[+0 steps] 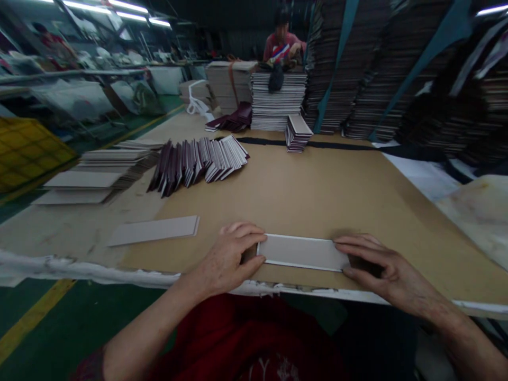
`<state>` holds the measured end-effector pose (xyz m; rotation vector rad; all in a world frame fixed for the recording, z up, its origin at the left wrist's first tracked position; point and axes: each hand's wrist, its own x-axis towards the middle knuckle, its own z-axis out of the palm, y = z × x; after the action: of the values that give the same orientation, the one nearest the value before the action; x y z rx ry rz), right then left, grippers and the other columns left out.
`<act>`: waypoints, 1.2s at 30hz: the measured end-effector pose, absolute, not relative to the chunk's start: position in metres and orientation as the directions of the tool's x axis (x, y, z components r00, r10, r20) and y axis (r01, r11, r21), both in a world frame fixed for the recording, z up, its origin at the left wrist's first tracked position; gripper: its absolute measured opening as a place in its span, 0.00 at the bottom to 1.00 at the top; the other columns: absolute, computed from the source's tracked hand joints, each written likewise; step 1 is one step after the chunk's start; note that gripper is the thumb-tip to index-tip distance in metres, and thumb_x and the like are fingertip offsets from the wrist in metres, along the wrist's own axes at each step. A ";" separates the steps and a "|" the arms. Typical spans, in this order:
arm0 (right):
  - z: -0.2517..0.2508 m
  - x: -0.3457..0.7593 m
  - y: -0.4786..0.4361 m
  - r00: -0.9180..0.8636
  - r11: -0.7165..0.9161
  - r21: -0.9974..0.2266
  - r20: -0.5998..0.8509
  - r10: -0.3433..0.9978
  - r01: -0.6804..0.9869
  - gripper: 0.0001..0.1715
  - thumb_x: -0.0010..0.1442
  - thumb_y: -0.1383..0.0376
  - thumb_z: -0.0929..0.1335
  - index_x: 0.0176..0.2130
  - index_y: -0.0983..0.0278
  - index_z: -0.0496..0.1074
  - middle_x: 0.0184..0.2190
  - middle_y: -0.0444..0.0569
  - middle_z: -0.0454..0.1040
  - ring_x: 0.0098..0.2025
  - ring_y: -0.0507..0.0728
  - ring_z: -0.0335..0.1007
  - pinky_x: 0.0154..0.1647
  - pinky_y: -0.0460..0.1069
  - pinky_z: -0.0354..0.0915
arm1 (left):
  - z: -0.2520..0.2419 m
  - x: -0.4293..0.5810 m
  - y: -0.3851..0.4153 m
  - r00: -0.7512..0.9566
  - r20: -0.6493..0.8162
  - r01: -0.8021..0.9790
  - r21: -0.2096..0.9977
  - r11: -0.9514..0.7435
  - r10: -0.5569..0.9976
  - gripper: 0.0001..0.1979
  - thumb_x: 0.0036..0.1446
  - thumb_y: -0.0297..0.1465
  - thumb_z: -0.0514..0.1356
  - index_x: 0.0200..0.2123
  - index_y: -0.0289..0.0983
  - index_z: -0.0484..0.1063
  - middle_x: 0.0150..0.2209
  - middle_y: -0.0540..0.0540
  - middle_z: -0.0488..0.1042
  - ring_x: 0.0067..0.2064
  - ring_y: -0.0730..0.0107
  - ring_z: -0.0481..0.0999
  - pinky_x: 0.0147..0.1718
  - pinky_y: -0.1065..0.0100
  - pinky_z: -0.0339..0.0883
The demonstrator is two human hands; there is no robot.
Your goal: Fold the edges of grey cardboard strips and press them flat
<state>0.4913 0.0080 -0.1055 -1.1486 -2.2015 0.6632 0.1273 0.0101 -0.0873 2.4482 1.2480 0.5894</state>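
A long grey card strip (pixel 304 253) lies flat on the brown paper table cover (pixel 317 196), close to the near edge. My left hand (pixel 230 254) grips its left end, fingers curled over the top. My right hand (pixel 377 264) holds the opposite end the same way, and the fingers hide both ends of the strip. A second grey strip (pixel 153 230) lies apart on the table, to the left of my left hand. Beyond it, a fanned row of maroon-and-grey folded cards (pixel 198 164) lies on the brown paper.
Flat card piles (pixel 99 169) sit at the table's left. A small stack (pixel 298 132) and a taller one (pixel 278 100) stand at the far edge. Tall board stacks (pixel 349 69) rise at the back right. A co-worker (pixel 283 45) sits behind them. Torn white wrapping (pixel 79 270) lines the near edge.
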 end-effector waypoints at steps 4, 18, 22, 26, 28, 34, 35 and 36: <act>-0.106 0.492 0.007 -0.455 0.459 -0.686 0.206 0.867 0.564 0.19 0.64 0.57 0.72 0.55 0.52 0.76 0.55 0.49 0.75 0.59 0.64 0.67 0.61 0.66 0.65 | -0.091 0.126 0.012 0.539 0.221 0.684 0.449 -0.575 0.813 0.16 0.63 0.33 0.62 0.54 0.40 0.72 0.54 0.44 0.75 0.58 0.55 0.68 0.58 0.49 0.58; -0.105 0.493 0.009 -0.490 0.465 -0.673 0.172 0.855 0.575 0.21 0.67 0.58 0.70 0.58 0.53 0.74 0.58 0.51 0.73 0.62 0.64 0.64 0.62 0.68 0.63 | -0.088 0.126 0.011 0.535 0.233 0.689 0.437 -0.579 0.812 0.16 0.64 0.33 0.60 0.54 0.40 0.72 0.54 0.43 0.75 0.58 0.54 0.68 0.57 0.46 0.59; -0.105 0.492 0.007 -0.493 0.479 -0.651 0.180 0.851 0.589 0.22 0.67 0.57 0.69 0.59 0.53 0.74 0.59 0.52 0.73 0.62 0.65 0.64 0.62 0.69 0.62 | -0.087 0.128 0.010 0.539 0.236 0.688 0.430 -0.584 0.809 0.15 0.63 0.33 0.60 0.53 0.40 0.72 0.54 0.43 0.76 0.57 0.53 0.69 0.57 0.46 0.60; -0.106 0.493 0.006 -0.495 0.477 -0.632 0.165 0.853 0.611 0.21 0.68 0.57 0.68 0.59 0.53 0.73 0.60 0.51 0.72 0.63 0.65 0.63 0.63 0.71 0.60 | -0.086 0.129 0.011 0.535 0.241 0.690 0.427 -0.584 0.809 0.15 0.63 0.33 0.61 0.53 0.40 0.72 0.53 0.44 0.76 0.57 0.53 0.69 0.57 0.46 0.60; -0.105 0.493 0.006 -0.503 0.483 -0.632 0.166 0.848 0.606 0.21 0.68 0.57 0.68 0.59 0.53 0.73 0.59 0.50 0.72 0.63 0.65 0.63 0.63 0.70 0.61 | -0.086 0.129 0.011 0.534 0.243 0.689 0.429 -0.584 0.810 0.15 0.63 0.33 0.61 0.52 0.40 0.72 0.53 0.44 0.76 0.57 0.53 0.69 0.56 0.46 0.61; -0.102 0.490 0.006 -0.515 0.522 -0.605 0.206 0.832 0.601 0.20 0.68 0.58 0.68 0.58 0.53 0.74 0.58 0.50 0.73 0.61 0.65 0.66 0.60 0.67 0.64 | -0.087 0.129 0.010 0.538 0.243 0.688 0.426 -0.587 0.807 0.14 0.63 0.32 0.61 0.52 0.40 0.72 0.53 0.44 0.76 0.57 0.53 0.69 0.56 0.46 0.60; -0.102 0.490 0.006 -0.522 0.529 -0.595 0.205 0.828 0.606 0.20 0.68 0.58 0.67 0.59 0.53 0.74 0.58 0.50 0.73 0.61 0.65 0.66 0.61 0.67 0.64 | -0.087 0.129 0.010 0.540 0.241 0.689 0.424 -0.588 0.807 0.14 0.63 0.32 0.60 0.52 0.41 0.71 0.53 0.44 0.75 0.57 0.53 0.68 0.56 0.46 0.60; -0.102 0.491 0.006 -0.526 0.534 -0.586 0.205 0.825 0.610 0.21 0.69 0.59 0.67 0.59 0.54 0.73 0.59 0.50 0.73 0.61 0.64 0.65 0.61 0.67 0.64 | -0.087 0.129 0.009 0.540 0.238 0.692 0.419 -0.587 0.807 0.14 0.63 0.32 0.60 0.52 0.41 0.71 0.54 0.44 0.75 0.58 0.53 0.68 0.57 0.46 0.60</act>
<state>0.4906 0.0063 -0.1019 -1.1667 -2.3124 0.6251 0.1288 0.0093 -0.0873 2.5053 1.2510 0.5977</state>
